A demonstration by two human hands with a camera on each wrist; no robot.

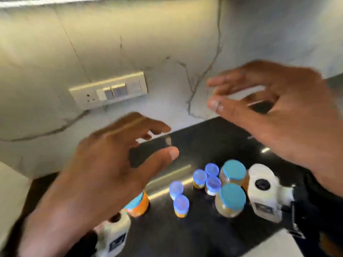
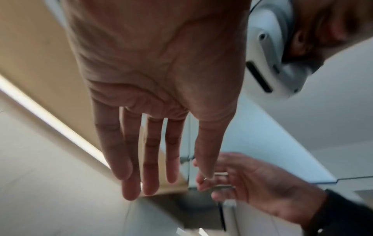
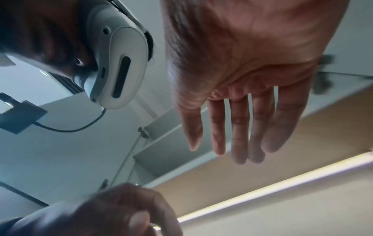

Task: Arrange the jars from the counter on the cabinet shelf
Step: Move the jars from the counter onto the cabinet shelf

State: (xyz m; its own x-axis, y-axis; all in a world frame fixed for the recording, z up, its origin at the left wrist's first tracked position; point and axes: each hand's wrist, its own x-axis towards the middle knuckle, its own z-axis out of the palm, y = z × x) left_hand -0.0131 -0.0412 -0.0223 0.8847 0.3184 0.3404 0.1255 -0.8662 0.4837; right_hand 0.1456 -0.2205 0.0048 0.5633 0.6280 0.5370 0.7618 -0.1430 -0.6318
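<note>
From the head view, the jars sit in a bunch on the black counter (image 1: 213, 236). Take the nearer big jar with the teal lid (image 1: 231, 200) as the marker. Another big teal-lid jar (image 1: 233, 173) stands just behind it. Three little jars with blue lids (image 1: 207, 178) huddle to its left and a bit behind. Two more little blue-lid jars (image 1: 179, 198) stand farther left. An orange jar (image 1: 138, 206) is farther left again, half hidden under the left hand (image 1: 104, 164). The left hand hangs above the jars with its fingers spread and holds nothing. The right hand (image 1: 278, 112) is up high, to the right of the marker jar, open too and empty. A switch plate (image 1: 108, 89) is on the wall well behind the jars.

From the left wrist view, the left hand (image 2: 157, 79) shows a flat palm and straight fingers. No jar is seen here.

From the right wrist view, the right hand (image 3: 242, 71) is wide open, with nothing in it.

The jars look see-through and hard, maybe glass, so they could break if dropped. The sides may be slippery. I think it is best to wrap fingers round the body of a big jar, just under the lid. The little ones look light, so a pinch round the lid should do.
</note>
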